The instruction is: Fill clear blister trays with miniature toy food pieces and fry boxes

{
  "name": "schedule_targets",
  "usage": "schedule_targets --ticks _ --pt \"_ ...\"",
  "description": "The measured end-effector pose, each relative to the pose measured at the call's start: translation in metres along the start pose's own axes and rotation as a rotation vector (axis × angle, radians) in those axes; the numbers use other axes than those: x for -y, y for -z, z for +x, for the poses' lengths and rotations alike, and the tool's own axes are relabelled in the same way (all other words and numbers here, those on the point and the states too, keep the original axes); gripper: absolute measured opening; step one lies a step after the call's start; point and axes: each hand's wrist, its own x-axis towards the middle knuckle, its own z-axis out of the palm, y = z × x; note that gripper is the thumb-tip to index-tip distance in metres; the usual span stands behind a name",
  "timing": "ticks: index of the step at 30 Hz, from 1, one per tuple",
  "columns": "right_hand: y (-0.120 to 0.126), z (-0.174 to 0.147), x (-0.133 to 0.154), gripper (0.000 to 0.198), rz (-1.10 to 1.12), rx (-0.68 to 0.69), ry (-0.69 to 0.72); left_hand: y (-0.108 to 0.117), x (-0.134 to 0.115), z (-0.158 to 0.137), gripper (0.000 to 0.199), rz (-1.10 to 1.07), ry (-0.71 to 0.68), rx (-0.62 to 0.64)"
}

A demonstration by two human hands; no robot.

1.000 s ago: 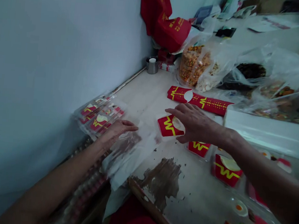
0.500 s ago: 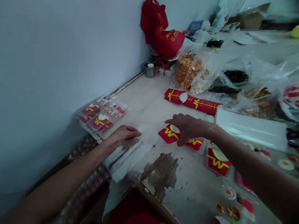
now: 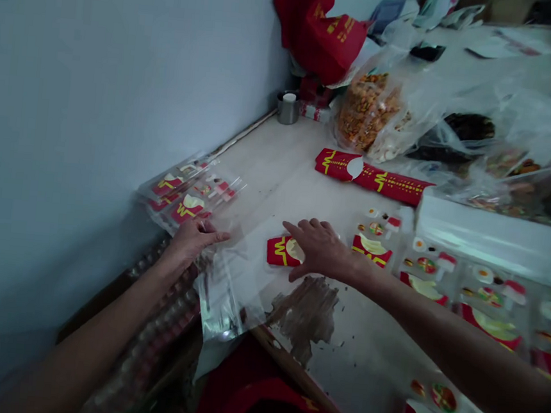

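My left hand (image 3: 198, 241) pinches the upper edge of a clear plastic bag (image 3: 232, 293), which lies flat and hangs slightly over the table's front edge. To its right, my right hand (image 3: 322, 252) grips a clear pack from above, fingers on the far side and thumb on the near side. A red fries carton (image 3: 278, 252) with a yellow zigzag shows at the pack's left end; my palm hides the rest. Beyond my left hand lie several bagged packs (image 3: 191, 209) with the same red cartons.
Right of my hand are several clear packs (image 3: 372, 248) with tiny food pieces. A red printed strip (image 3: 374, 176) and a white stack (image 3: 490, 235) lie behind. Filled plastic bags (image 3: 368, 112), a metal cup (image 3: 288, 109) and a red bag (image 3: 319, 37) stand farther back. The wall borders the left.
My right hand has moved left with one pack, leaving its neighbour behind. My left hand has drawn back left and now pinches the bag's edge. The view has shifted slightly.
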Motion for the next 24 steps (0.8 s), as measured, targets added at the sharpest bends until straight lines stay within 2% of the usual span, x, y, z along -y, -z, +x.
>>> schedule_targets --ticks 1,2,5,6,11,18,22,24 --pt "-0.001 -0.002 0.001 0.104 0.021 -0.049 0.008 0.001 0.004 0.0 0.046 0.002 0.008 0.011" --pt "-0.002 -0.005 0.002 0.091 0.04 -0.098 0.028 0.001 0.007 0.0 0.046 0.003 0.018 0.019" --pt "-0.005 -0.013 0.01 0.034 0.06 -0.146 0.115 -0.005 0.01 0.004 0.046 0.032 0.059 0.025" --pt "-0.007 -0.015 0.013 0.025 0.05 -0.14 0.107 -0.008 0.009 0.004 0.046 0.046 0.068 0.032" --pt "-0.022 -0.017 0.022 0.019 -0.035 -0.19 -0.091 -0.013 -0.002 0.001 0.042 0.076 0.035 0.099" --pt "0.004 -0.019 -0.011 0.036 0.12 -0.232 -0.09 -0.012 -0.003 -0.006 0.042 0.066 0.083 0.211" --pt "0.002 -0.017 -0.02 0.021 0.25 -0.21 -0.09 -0.018 -0.001 -0.002 0.042 0.019 0.1 0.288" --pt "-0.006 -0.013 -0.017 0.016 0.238 -0.204 -0.071 -0.021 0.002 -0.001 0.043 0.004 0.113 0.333"
